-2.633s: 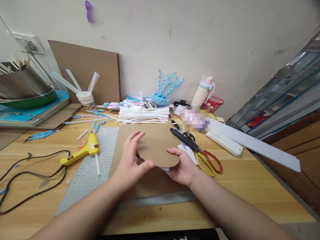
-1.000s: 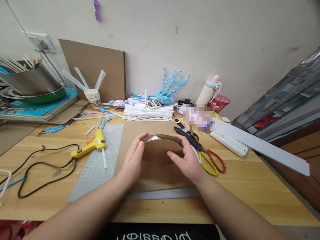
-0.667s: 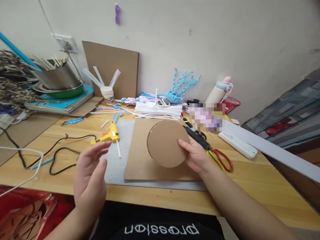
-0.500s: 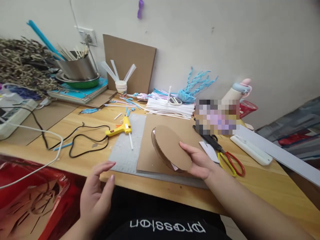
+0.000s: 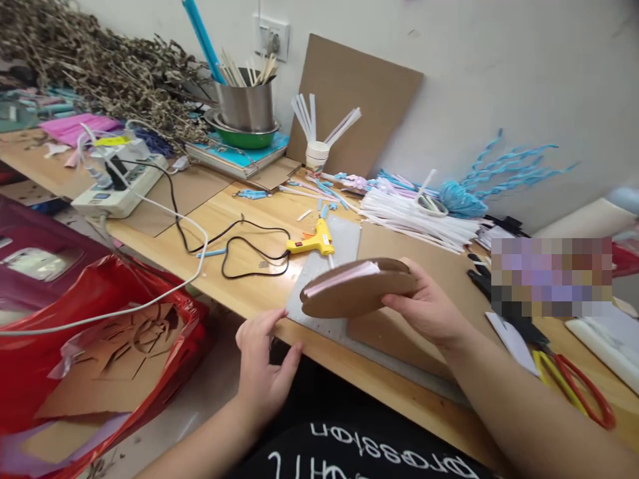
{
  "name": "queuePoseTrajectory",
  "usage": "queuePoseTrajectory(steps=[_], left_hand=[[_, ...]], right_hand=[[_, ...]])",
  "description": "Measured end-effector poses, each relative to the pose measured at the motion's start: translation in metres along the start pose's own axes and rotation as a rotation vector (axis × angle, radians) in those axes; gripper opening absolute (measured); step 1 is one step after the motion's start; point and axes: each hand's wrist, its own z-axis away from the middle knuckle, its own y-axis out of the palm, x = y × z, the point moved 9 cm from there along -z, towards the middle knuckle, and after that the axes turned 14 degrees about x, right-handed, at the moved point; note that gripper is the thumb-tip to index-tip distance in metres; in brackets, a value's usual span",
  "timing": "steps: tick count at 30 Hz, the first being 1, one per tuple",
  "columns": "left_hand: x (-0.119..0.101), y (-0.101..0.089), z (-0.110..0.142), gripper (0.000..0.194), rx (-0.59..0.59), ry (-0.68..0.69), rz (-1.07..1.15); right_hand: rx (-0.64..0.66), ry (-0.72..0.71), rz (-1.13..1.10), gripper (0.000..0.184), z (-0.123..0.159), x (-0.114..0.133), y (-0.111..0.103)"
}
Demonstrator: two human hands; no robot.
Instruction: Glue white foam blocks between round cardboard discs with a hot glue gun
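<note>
My right hand point(image 5: 424, 303) grips the right end of a round cardboard piece point(image 5: 349, 298), thumb on the near face. It is made of two cardboard discs with pale pink-white material point(image 5: 344, 276) showing between them, and it is tilted so that its edge shows. Below it lie a flat cardboard sheet point(image 5: 399, 339) and a grey cutting mat point(image 5: 312, 303). My left hand point(image 5: 267, 362) hovers at the table's front edge, fingers apart and holding nothing. Beyond the disc piece, a yellow glue gun point(image 5: 312, 243) rests on the table, its nozzle side partly hidden.
Scissors with red and yellow handles point(image 5: 574, 386) lie at the right. White pipe-cleaner-like sticks point(image 5: 419, 216) are piled behind. A power strip point(image 5: 122, 189) with trailing cables sits at the left, above a red bag point(image 5: 182, 339) of cardboard scraps. A pixelated patch hides part of the right side.
The view has swung left. My right hand has tipped the disc piece from showing its broad face to showing its edge and the pale layer. My left hand stays open.
</note>
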Motion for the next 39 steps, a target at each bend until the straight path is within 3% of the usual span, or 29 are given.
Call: queuePoseTrajectory(steps=[2, 4, 7, 14, 19, 24, 33, 39], left_hand=[[0.001, 0.002, -0.006, 0.053, 0.005, -0.026, -0.006], [-0.001, 0.002, -0.011, 0.043, 0.006, -0.024, 0.002], [-0.003, -0.002, -0.016, 0.025, -0.038, -0.015, 0.026], [-0.005, -0.010, -0.013, 0.024, -0.151, -0.016, 0.004], [-0.002, -0.010, -0.007, 0.027, -0.213, -0.019, -0.018], [0.003, -0.009, -0.002, 0.020, -0.245, -0.027, 0.038], [-0.013, -0.013, 0.001, 0.025, -0.309, 0.087, 0.014], [-0.018, -0.019, 0.002, 0.019, -0.392, 0.139, 0.047]], right_hand=[[0.190, -0.080, 0.116, 0.022, -0.013, 0.010, 0.012], [0.330, -0.129, 0.183, 0.014, -0.022, 0.018, 0.022], [0.412, -0.161, 0.311, 0.015, -0.033, 0.027, 0.029], [0.310, -0.355, 0.702, 0.058, -0.046, 0.056, 0.037], [0.344, -0.372, 0.790, 0.048, -0.059, 0.064, 0.049], [0.385, -0.366, 0.822, 0.038, -0.071, 0.062, 0.046], [0.404, -0.455, 0.861, 0.043, -0.063, 0.059, 0.046], [0.402, -0.471, 0.798, 0.050, -0.061, 0.056, 0.045]])
